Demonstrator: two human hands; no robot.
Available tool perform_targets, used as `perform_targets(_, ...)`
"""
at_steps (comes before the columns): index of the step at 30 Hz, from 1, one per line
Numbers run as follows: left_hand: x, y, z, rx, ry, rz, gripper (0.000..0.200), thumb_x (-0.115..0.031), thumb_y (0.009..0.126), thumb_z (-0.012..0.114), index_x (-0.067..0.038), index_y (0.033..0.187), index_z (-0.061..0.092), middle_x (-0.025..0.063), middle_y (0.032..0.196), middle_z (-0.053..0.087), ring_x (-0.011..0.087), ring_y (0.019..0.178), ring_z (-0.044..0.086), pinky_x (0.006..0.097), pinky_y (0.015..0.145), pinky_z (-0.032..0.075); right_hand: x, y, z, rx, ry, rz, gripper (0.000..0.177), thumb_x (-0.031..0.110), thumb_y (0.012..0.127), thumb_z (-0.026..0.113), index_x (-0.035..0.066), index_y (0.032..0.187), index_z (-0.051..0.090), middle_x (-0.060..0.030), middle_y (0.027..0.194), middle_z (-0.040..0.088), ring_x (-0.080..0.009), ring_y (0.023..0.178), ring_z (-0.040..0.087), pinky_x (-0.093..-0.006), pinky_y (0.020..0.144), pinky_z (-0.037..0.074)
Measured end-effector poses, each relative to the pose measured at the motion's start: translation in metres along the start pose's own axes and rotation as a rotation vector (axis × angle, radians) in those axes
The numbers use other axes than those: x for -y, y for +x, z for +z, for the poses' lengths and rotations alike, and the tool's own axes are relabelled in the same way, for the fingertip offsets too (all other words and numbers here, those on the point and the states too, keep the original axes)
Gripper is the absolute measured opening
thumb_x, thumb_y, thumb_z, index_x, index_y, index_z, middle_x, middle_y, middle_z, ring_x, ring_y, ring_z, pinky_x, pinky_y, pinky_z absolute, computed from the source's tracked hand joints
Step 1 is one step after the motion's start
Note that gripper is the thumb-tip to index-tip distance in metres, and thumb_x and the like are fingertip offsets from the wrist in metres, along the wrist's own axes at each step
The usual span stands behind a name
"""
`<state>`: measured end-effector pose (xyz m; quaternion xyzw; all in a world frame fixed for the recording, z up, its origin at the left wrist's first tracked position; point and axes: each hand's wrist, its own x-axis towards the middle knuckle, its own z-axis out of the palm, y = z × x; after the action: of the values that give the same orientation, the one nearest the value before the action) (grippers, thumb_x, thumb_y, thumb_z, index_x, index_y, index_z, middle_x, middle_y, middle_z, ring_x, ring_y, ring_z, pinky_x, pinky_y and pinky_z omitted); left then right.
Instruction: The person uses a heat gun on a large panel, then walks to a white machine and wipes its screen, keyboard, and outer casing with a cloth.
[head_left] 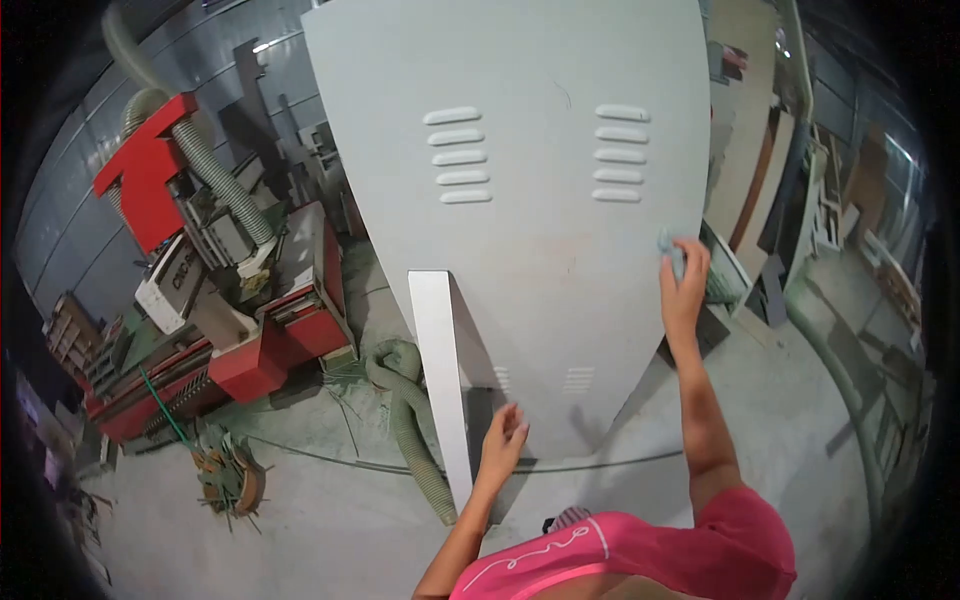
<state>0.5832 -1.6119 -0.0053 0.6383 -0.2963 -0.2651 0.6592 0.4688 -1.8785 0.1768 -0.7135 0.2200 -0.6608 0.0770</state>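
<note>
A tall light-grey metal cabinet panel [545,230] with raised louvre vents stands in front of me. At its right edge, my right hand [685,280] is closed around a small pale blue wad [672,252], which looks like a rag. My left hand [503,440] is low in front of the panel, fingers loosely bent and thumb apart, holding nothing that I can see. Just left of that hand, a long narrow white board [432,350] stands upright, leaning towards the cabinet.
A red CNC machine [240,370] with ribbed hoses is on the left. A thick flexible hose [412,440] lies on the concrete floor near the white board. Green scraps fill a round container [230,480]. Boards and sheets [765,180] lean at the right.
</note>
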Motion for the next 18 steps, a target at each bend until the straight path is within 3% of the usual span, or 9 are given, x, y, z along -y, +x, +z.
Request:
perform_targets(3, -0.044, 0.028, -0.005, -0.026, 0.106, 0.171, 0.046, -0.010, 0.083, 0.059, 0.000, 0.124, 0.041, 0.0156, 0.119, 0.051, 0.0243, 0.107, 0.052, 0.0319, 0.089, 0.042, -0.018, -0.017, 0.034, 0.082, -0.175, -0.038, 0.035, -0.003, 0.071, 0.057, 0.005, 0.105, 0.053, -0.0125, 0.102, 0.049, -0.0322, 0.101, 0.047, -0.0379, 0.087, 0.039)
perform_targets(5, -0.069, 0.057, -0.016, -0.135, 0.371, 0.488, 0.049, -0.009, 0.082, 0.059, 0.000, 0.125, 0.040, 0.0188, 0.123, 0.047, 0.0311, 0.114, 0.046, 0.0377, 0.096, 0.036, -0.021, -0.056, 0.056, 0.240, -0.279, -0.160, 0.033, -0.004, 0.067, 0.059, 0.008, 0.098, 0.058, -0.0102, 0.101, 0.050, -0.0294, 0.097, 0.049, -0.0385, 0.084, 0.041)
perform_targets(7, -0.118, 0.084, -0.028, -0.234, 0.586, 0.728, 0.052, -0.010, 0.080, 0.060, -0.001, 0.127, 0.039, 0.0224, 0.127, 0.041, 0.0379, 0.120, 0.036, 0.0438, 0.101, 0.028, -0.017, -0.083, 0.067, 0.419, -0.162, -0.372, 0.027, -0.004, 0.066, 0.060, 0.009, 0.090, 0.062, -0.0076, 0.100, 0.050, -0.0262, 0.094, 0.050, -0.0368, 0.079, 0.043)
perform_targets(10, -0.194, 0.146, -0.052, -0.508, 0.752, 0.998, 0.057, -0.010, 0.080, 0.060, -0.002, 0.130, 0.036, 0.0237, 0.137, 0.027, 0.0423, 0.125, 0.025, 0.0480, 0.103, 0.024, -0.003, -0.062, 0.076, 0.432, -0.090, -0.364, 0.024, -0.002, 0.066, 0.061, 0.011, 0.086, 0.064, -0.0057, 0.100, 0.051, -0.0246, 0.093, 0.051, -0.0351, 0.075, 0.044)
perform_targets(11, -0.217, 0.168, -0.061, -0.613, 0.809, 1.095, 0.057, -0.011, 0.080, 0.059, -0.002, 0.131, 0.035, 0.0239, 0.139, 0.023, 0.0436, 0.127, 0.021, 0.0489, 0.103, 0.023, 0.010, -0.043, 0.079, 0.428, -0.073, -0.368, 0.024, -0.002, 0.066, 0.061, 0.011, 0.086, 0.064, -0.0057, 0.100, 0.051, -0.0246, 0.093, 0.051, -0.0351, 0.075, 0.044)
perform_targets(13, -0.252, 0.219, -0.076, -0.800, 0.887, 1.248, 0.055, -0.020, 0.085, 0.054, -0.008, 0.135, 0.033, 0.0217, 0.143, 0.016, 0.0428, 0.131, 0.014, 0.0513, 0.104, 0.017, 0.047, 0.014, 0.084, 0.277, -0.086, -0.587, 0.024, 0.003, 0.067, 0.063, 0.012, 0.089, 0.063, -0.0048, 0.101, 0.052, -0.0241, 0.095, 0.050, -0.0358, 0.076, 0.043)
perform_targets(15, -0.267, 0.256, -0.078, -0.868, 0.947, 1.217, 0.055, -0.025, 0.086, 0.050, -0.011, 0.136, 0.032, 0.0207, 0.145, 0.013, 0.0421, 0.133, 0.011, 0.0525, 0.105, 0.013, 0.068, 0.076, 0.098, 0.189, -0.193, -0.779, 0.023, 0.007, 0.069, 0.062, 0.015, 0.091, 0.063, -0.0041, 0.104, 0.052, -0.0239, 0.096, 0.050, -0.0375, 0.078, 0.042)
perform_targets(18, -0.263, 0.280, -0.083, -0.948, 0.996, 1.192, 0.057, -0.037, 0.088, 0.042, -0.018, 0.140, 0.028, 0.0180, 0.148, 0.008, 0.0402, 0.135, 0.004, 0.0548, 0.105, 0.005, 0.095, 0.168, 0.115, -0.032, -0.284, -0.854, 0.028, 0.008, 0.068, 0.064, 0.018, 0.094, 0.062, -0.0036, 0.104, 0.053, -0.0236, 0.097, 0.051, -0.0370, 0.081, 0.041)
